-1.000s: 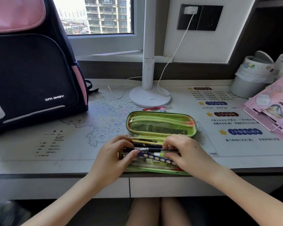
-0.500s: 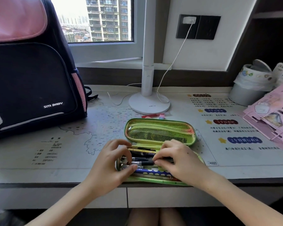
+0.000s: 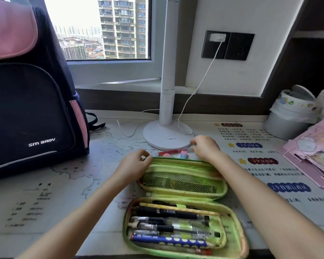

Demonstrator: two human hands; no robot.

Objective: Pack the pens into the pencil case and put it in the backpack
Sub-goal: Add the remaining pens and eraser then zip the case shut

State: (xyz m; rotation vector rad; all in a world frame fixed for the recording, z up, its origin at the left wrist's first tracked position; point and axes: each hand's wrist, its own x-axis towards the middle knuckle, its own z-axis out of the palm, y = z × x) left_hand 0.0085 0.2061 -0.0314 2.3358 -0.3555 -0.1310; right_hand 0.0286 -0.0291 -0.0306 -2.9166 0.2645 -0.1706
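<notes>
A green pencil case (image 3: 238, 232) lies open at the desk's front edge, with several pens (image 3: 172, 212) lying side by side in its lower half. Its mesh-lined lid (image 3: 180, 182) is folded back flat toward the window. My left hand (image 3: 135, 165) pinches the lid's far left corner. My right hand (image 3: 206, 147) reaches past the lid's far right edge, fingers curled over a small packet of red and pink pieces (image 3: 173, 153); whether it grips anything is unclear. The dark backpack (image 3: 30, 113) with a pink flap stands upright at the far left.
A white lamp base (image 3: 165, 135) with a charging cable stands just behind the lid. A lined bin (image 3: 288, 118) and pink paper folders (image 3: 314, 156) occupy the right side. A printed map mat covers the desk.
Both hands left the pens in the lower half and moved away from me to the lid's far edge. The pens now lie uncovered in the case.
</notes>
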